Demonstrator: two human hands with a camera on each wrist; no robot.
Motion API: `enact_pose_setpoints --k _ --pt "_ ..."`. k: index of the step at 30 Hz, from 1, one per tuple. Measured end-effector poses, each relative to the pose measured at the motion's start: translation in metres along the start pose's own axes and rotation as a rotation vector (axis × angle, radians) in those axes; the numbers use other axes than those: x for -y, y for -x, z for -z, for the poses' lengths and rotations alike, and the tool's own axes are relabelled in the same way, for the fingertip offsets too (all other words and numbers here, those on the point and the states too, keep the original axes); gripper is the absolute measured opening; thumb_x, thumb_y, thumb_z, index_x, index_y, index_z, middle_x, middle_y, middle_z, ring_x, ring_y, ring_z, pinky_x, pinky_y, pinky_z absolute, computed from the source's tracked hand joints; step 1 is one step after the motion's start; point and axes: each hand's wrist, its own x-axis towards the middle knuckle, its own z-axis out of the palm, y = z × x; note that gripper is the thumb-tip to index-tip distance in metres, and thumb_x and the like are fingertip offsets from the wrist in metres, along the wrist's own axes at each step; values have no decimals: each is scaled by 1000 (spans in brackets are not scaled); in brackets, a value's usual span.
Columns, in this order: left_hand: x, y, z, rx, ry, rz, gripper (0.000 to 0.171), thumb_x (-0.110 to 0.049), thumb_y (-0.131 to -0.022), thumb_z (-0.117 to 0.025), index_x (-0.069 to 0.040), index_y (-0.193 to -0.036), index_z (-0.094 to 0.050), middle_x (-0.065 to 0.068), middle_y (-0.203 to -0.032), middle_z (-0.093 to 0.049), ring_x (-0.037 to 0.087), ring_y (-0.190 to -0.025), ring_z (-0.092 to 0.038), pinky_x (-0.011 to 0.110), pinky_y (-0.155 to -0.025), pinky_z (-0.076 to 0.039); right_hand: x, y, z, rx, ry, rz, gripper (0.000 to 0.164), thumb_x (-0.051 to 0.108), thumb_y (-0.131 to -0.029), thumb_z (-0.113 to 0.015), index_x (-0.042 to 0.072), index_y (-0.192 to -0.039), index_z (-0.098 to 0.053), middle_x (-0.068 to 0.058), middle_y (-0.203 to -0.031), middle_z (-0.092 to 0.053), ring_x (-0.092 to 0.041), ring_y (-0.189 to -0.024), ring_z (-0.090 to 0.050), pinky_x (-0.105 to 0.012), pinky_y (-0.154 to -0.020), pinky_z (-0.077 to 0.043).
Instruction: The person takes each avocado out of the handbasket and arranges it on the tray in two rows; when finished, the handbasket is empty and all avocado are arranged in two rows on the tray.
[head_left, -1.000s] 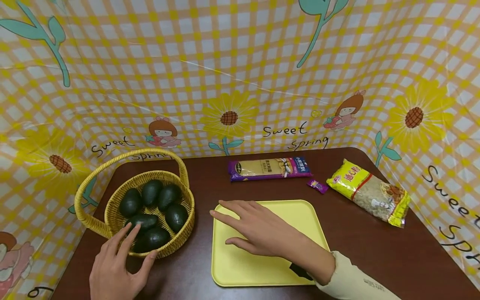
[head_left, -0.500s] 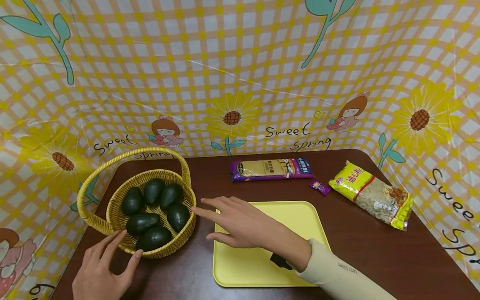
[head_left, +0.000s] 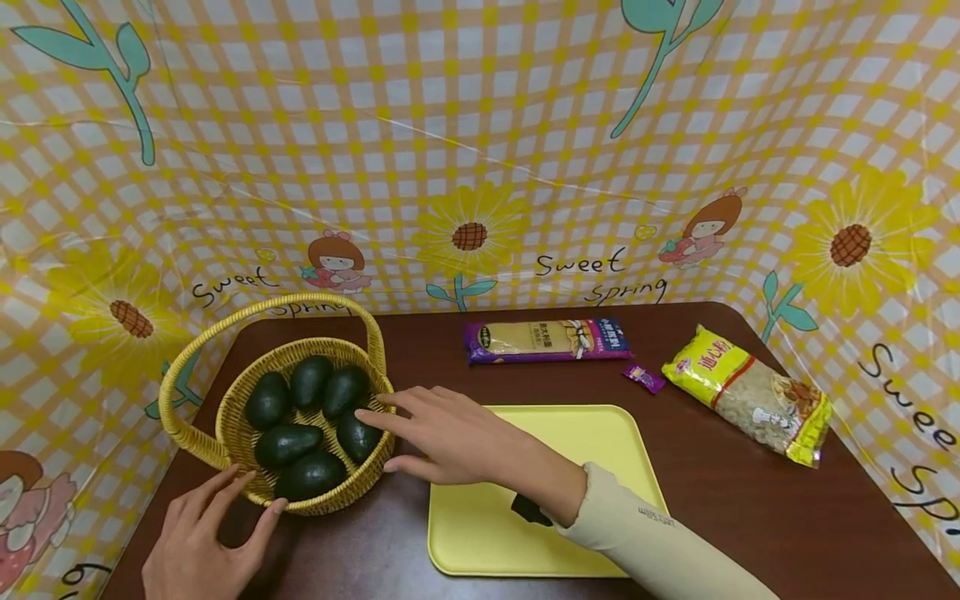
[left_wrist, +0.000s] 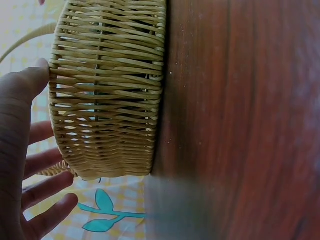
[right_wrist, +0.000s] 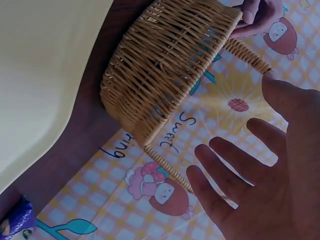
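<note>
A yellow wicker basket (head_left: 378,467) with a tall arched handle stands at the left of the table, holding several dark green avocados (head_left: 288,446). My left hand (head_left: 204,533) is at its near left rim; the thumb touches the rim in the left wrist view (left_wrist: 37,77) and the fingers spread loosely along the side. Over the basket's right rim reaches my right hand (head_left: 442,437), its fingertips above the rightmost avocado (head_left: 358,437) and partly covering it. In the right wrist view its fingers (right_wrist: 235,155) are spread, with nothing between them.
A yellow tray (head_left: 540,550) lies under my right forearm. Behind it are a purple pasta packet (head_left: 547,340), a small purple wrapped piece (head_left: 643,378) and a yellow-and-clear food bag (head_left: 750,396). Patterned cloth (head_left: 480,150) rises behind the dark table (head_left: 420,367).
My right hand has moved left from over the tray to the basket's right rim. My left hand has drawn back from above the avocados to the near left rim.
</note>
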Motion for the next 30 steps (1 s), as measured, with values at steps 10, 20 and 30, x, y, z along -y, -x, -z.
enact_pose_setpoints --k 10,20,30 --pt "-1 1 0 -23 1 28 47 -30 -71 -99 -2 -105 -84 20 -121 -77 44 -98 -67 63 -72 -53 0 -33 -9 33 76 27 60 54 -112 -53 27 -166 -46 -7 -155 -60 -24 -138 -59 -39 -106 -54" --pt "-5 0 0 -18 -22 47 47 -32 -70 -101 -5 -105 -85 16 -121 -78 36 -90 -67 59 -61 -54 -3 -60 -20 117 100 12 59 54 -112 -52 29 -165 -47 -6 -154 -60 -22 -134 -63 -35 -104 -56" --pt "-6 -3 1 4 -18 81 46 -32 -70 -101 -7 -105 -85 13 -123 -78 33 -93 -67 61 -60 -55 -8 -77 -25 177 54 -15 63 55 -108 -60 29 -165 -48 -4 -151 -62 -21 -125 -68 -35 -100 -58"
